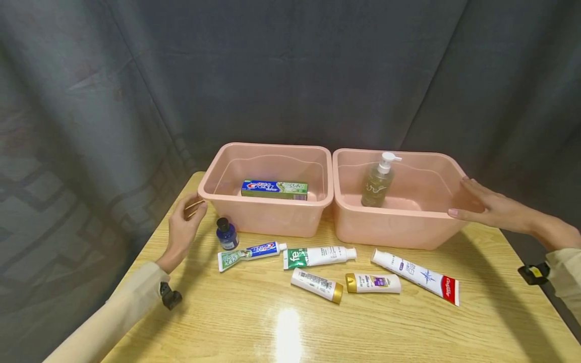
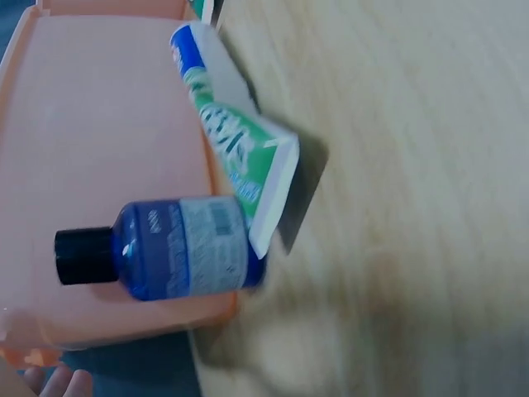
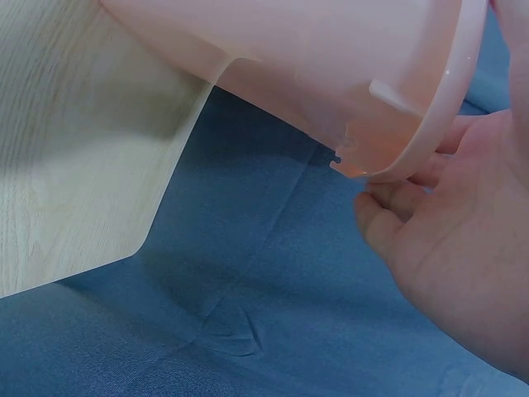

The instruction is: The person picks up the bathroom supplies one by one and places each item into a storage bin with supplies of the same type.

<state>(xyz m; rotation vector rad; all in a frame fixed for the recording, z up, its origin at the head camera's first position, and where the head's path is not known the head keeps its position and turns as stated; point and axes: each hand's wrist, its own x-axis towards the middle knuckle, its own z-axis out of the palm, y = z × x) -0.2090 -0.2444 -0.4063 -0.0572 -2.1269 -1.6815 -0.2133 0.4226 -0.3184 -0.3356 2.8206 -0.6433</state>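
Note:
My left hand (image 1: 181,224) holds the front left corner of the left pink bin (image 1: 272,218), fingers curved by its rim. A toothpaste box (image 1: 274,189) lies inside. Close to this hand stands a blue bottle with a black cap (image 2: 157,248), and a Crest toothpaste tube (image 2: 240,149) lies beside it. At the front right corner of the right pink bin (image 1: 386,229), my right hand (image 1: 504,209) grips the rim. The right wrist view shows its fingers (image 3: 393,211) curled under the rim. A clear pump bottle (image 1: 375,186) with a white top stands in that bin.
In front of the bins, a green-and-white tube (image 1: 317,256) and a red-ended Colgate tube (image 1: 419,275) lie on the wooden table (image 1: 218,322). Two small white gold-capped bottles, one left (image 1: 313,283) and one right (image 1: 376,283), lie nearer me. A dark curtain (image 1: 290,70) hangs behind.

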